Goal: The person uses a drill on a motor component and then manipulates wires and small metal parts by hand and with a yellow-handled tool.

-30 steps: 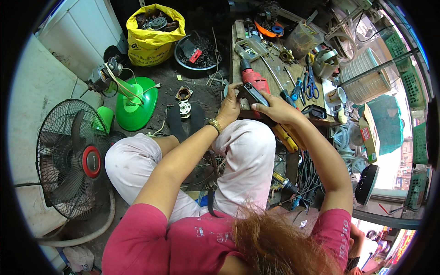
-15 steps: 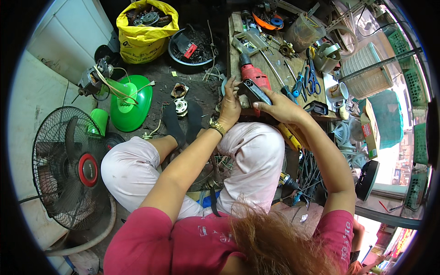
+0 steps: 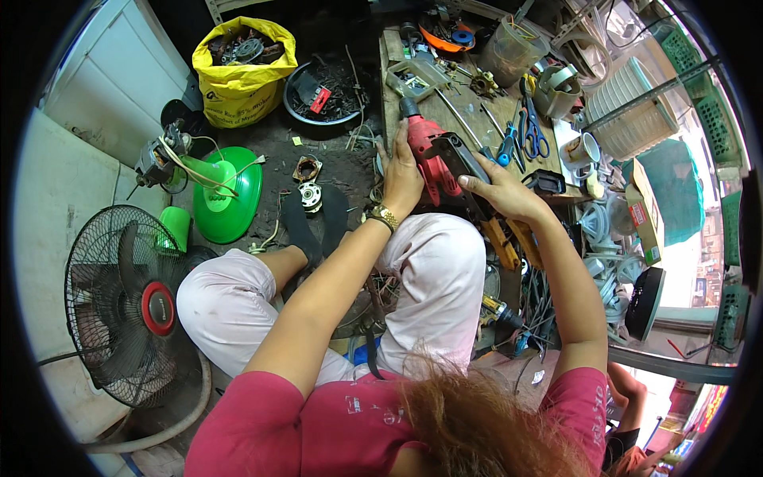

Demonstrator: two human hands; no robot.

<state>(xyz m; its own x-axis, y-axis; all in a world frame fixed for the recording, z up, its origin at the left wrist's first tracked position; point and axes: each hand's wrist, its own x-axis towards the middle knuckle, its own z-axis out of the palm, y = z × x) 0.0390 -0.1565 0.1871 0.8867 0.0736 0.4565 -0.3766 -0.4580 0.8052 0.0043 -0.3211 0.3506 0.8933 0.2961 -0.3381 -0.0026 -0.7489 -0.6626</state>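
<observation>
Since half a second ago, the red drill (image 3: pixel 425 137) shows more of its body, its lower red part now left of the black piece (image 3: pixel 458 156) that covers its right side. It sits at the near left of the tabletop (image 3: pixel 470 107), dark chuck pointing far. The right hand (image 3: pixel 506 191) grips the black piece; the left hand's (image 3: pixel 402 179) grip I cannot tell. Scissors (image 3: pixel 531 123) and a mug (image 3: pixel 582 149) are right.

Grimy dark floor (image 3: pixel 334 149), scuffed pale panels (image 3: pixel 67 171) at left, wooden workbench (image 3: pixel 469 103), bright window (image 3: pixel 679 282) at right
</observation>
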